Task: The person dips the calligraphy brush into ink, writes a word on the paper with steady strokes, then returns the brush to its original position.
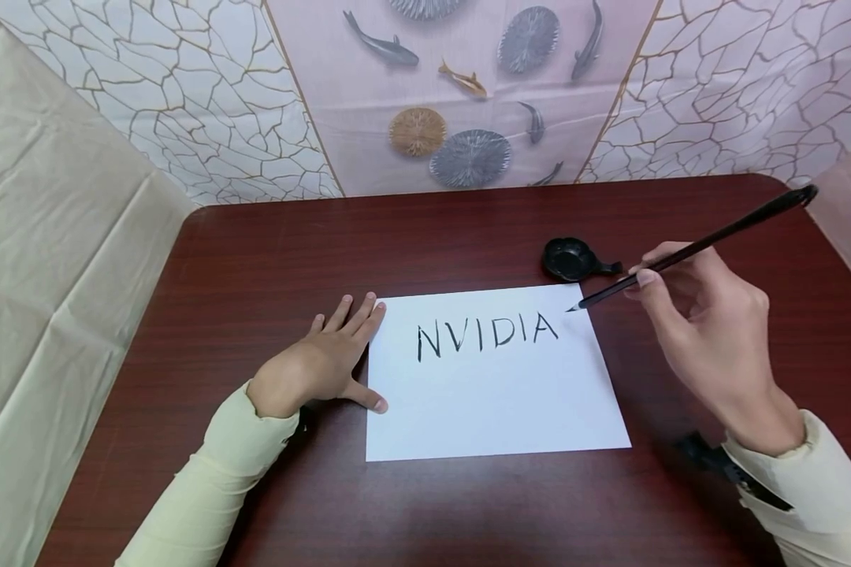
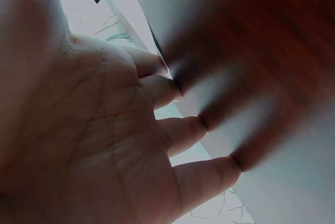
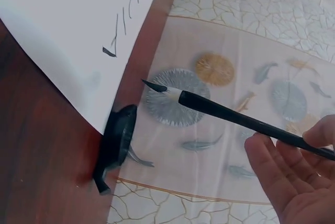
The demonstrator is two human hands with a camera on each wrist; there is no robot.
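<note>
A white sheet of paper (image 1: pixel 496 417) lies on the table with "NVIDIA" lettered in black across its upper half. My left hand (image 1: pixel 312 362) rests at the sheet's left edge, fingers spread and thumb on the paper. Its palm (image 2: pixel 104 119) fills much of the left wrist view. Between thumb and fingers, my right hand (image 1: pixel 716 339) pinches a black-handled ink brush (image 1: pixel 723 232), slanted down to the left. The brush's dark tip (image 3: pixel 156 86) appears raised off the paper, just right of the last letter. A black ink dish (image 1: pixel 567 260) with a short handle sits behind the sheet's top right corner.
The dark reddish-brown wooden table (image 1: pixel 440 520) extends around the sheet. Behind it hangs a patterned cloth (image 1: pixel 461 94) with fish and lily-pad prints. Pale fabric (image 1: pixel 57 205) borders the left side. A dark strap (image 1: pixel 737 472) is on the right wrist.
</note>
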